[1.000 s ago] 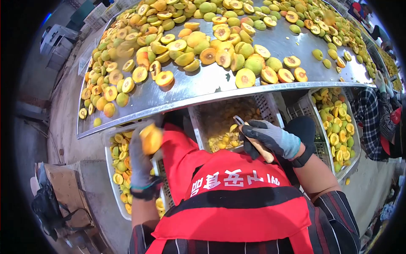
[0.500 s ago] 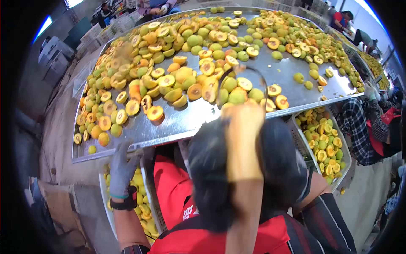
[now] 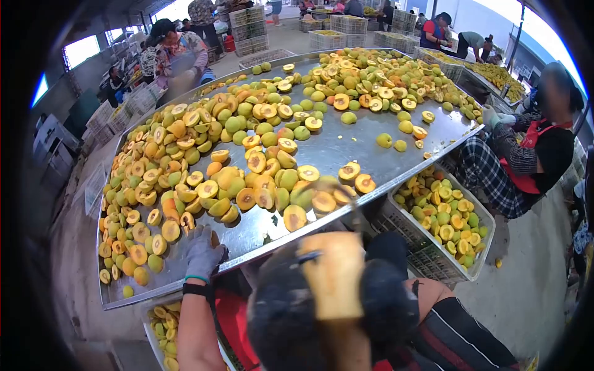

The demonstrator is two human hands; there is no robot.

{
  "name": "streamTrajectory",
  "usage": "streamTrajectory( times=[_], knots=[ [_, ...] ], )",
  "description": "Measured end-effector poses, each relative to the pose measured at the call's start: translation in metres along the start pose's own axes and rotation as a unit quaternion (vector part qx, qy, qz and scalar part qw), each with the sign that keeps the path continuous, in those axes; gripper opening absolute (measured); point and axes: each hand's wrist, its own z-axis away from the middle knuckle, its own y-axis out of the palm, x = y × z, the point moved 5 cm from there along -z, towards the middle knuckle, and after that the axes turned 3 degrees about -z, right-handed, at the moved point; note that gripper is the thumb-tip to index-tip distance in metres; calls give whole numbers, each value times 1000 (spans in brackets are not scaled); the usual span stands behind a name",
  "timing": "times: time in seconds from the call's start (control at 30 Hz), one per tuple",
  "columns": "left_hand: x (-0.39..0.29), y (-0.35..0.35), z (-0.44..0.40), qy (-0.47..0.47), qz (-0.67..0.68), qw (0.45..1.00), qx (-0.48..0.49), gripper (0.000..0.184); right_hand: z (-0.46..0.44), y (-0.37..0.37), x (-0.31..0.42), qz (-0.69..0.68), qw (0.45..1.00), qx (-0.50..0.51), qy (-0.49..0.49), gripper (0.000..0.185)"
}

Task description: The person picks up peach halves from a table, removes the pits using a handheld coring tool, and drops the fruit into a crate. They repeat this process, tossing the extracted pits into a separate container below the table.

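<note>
My left hand [image 3: 204, 253], in a grey glove, rests over the near edge of a metal-topped table [image 3: 334, 148]. Its fingers stretch toward halved yellow peaches [image 3: 170, 230], several with pits showing. A wood-coloured piece [image 3: 334, 272] with a thin dark curved strip lies large and blurred close to the camera. Dark rounded shapes [image 3: 291, 303] flank it; I cannot tell what they are. My bare right forearm leads behind them, so my right hand is hidden.
A crate of peaches [image 3: 442, 216] stands under the table's right edge, another crate [image 3: 167, 334] below left. One person [image 3: 532, 136] sits at the right end; another [image 3: 179, 62] bends at the far left. Stacked crates [image 3: 247, 31] stand behind.
The view has tilted up and shifted, showing more of the room. My left hand has moved from the table's near edge onto its surface, close to the peach halves.
</note>
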Motion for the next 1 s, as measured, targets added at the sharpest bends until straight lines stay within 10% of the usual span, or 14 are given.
streamTrajectory(
  times=[1.0],
  knots=[
    [44, 25, -4, -85, 74, 988, -105, 34, 16, 26, 10, -35, 994, 68, -76, 54]
  ],
)
